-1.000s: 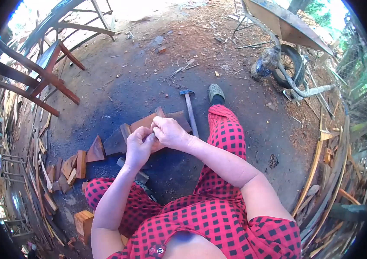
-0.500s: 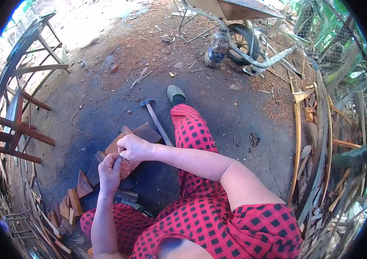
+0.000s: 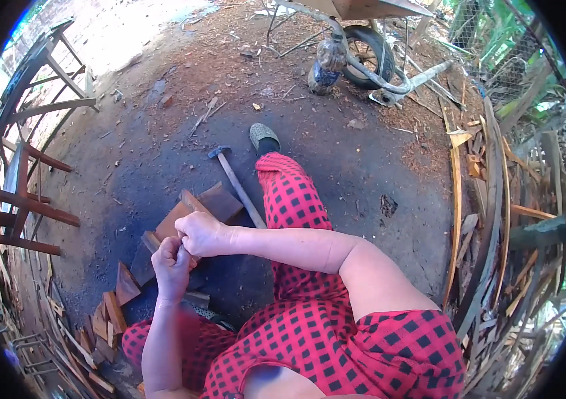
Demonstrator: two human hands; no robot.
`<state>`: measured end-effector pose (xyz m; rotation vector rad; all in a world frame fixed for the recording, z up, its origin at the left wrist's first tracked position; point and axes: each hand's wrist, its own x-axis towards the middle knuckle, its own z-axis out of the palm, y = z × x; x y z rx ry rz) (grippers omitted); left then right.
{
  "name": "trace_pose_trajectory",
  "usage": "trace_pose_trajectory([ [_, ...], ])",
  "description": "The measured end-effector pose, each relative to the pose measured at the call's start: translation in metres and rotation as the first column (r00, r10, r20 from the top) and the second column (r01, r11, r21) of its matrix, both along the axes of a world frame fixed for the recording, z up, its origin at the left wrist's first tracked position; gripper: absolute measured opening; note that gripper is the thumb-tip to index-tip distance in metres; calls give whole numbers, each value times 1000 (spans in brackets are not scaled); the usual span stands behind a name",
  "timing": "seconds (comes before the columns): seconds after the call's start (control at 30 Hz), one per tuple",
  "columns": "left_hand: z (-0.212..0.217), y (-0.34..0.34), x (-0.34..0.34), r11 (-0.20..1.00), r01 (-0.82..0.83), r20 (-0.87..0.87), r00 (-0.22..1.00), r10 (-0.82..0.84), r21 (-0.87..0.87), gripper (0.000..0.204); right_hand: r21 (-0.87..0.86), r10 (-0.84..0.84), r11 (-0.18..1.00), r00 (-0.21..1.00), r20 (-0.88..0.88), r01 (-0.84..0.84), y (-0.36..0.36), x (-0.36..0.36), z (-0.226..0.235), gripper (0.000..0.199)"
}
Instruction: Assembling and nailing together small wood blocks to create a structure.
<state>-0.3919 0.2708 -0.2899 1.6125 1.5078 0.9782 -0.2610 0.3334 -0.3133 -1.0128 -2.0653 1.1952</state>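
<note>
My left hand (image 3: 171,267) and my right hand (image 3: 204,234) meet in front of my body, fingertips pinched close together. Both are closed, and whatever small thing lies between the fingers is hidden. Just beyond and below them, brown wooden boards (image 3: 220,202) lie stacked crosswise on the ground, partly covered by my hands. To the right of the boards rests a hammer (image 3: 235,181) with a wooden handle, its dark head pointing away from me. The handle's near end lies close to my right forearm.
Offcuts of wood (image 3: 114,312) are heaped at the near left. Wooden frames with legs (image 3: 30,199) stand on the left. A wheelbarrow (image 3: 369,56) and a plastic bottle (image 3: 327,65) are at the far side. Long wood strips (image 3: 456,219) line the right.
My right hand has come slightly left and nearer, closing in on my left hand. The whole view has shifted a little, and the hammer and boards lie as before.
</note>
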Motion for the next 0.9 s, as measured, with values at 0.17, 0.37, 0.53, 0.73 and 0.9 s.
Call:
trace_pose_trajectory([
  [0.17, -8, -1, 1, 998, -43, 7, 999, 43, -38, 8, -139, -12, 990, 999, -32, 7, -2, -3, -9, 9],
  [0.37, -16, -5, -2, 995, -81, -177, 980, 89, 53, 13, -325, -24, 946, 992, -125, -18, -3, -9, -11, 10],
  [0.53, -23, -6, -4, 990, -56, -277, 956, 92, 132, 21, -346, -48, 938, 986, -159, -10, -5, -11, -12, 10],
  [0.73, -26, -3, -6, 946, 52, -430, 898, 95, 319, 21, -373, -151, 925, 972, -178, 76, -4, -17, -21, 12],
  [0.9, -2, -1, -23, 989, -82, -188, 977, 104, 120, 18, -326, -83, 946, 966, -245, -1, 10, -29, -30, 15],
])
